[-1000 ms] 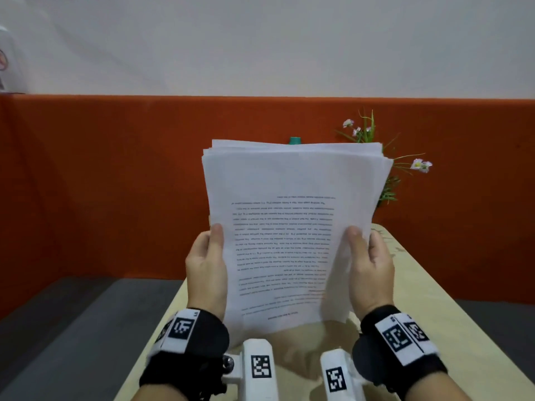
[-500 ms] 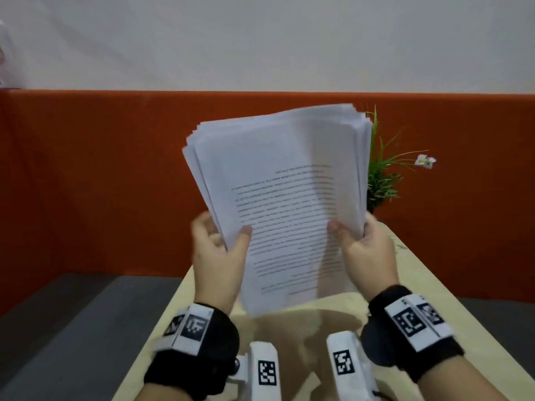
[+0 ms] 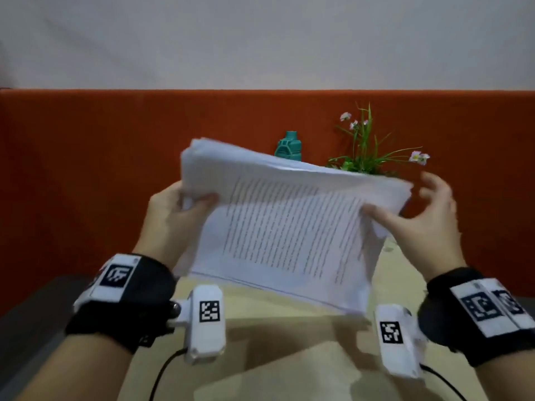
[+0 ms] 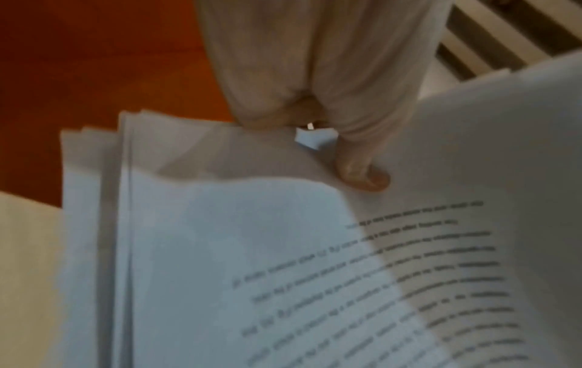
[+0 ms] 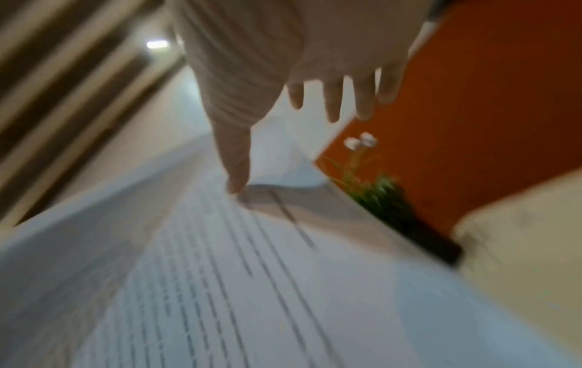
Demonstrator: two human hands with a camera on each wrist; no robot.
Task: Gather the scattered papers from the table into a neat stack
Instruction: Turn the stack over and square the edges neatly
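Clearly the left hand [image 3: 173,215] is pinching the papers [image 3: 289,238] mid-frame, above the table [image 3: 289,354]; the right hand [image 3: 425,215] is spreading loose, thumb touching. Light, floppy, slippery sheets, probably best gripped at both side edges.

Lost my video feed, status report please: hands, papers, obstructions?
Left hand grips paper stack, held above the table. Right hand fingers spread, only thumb on it. Nothing obstructing.

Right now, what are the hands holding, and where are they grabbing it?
The stack of papers. The left hand pinches its left edge; the right hand has only its thumb on the right edge, fingers spread loose.
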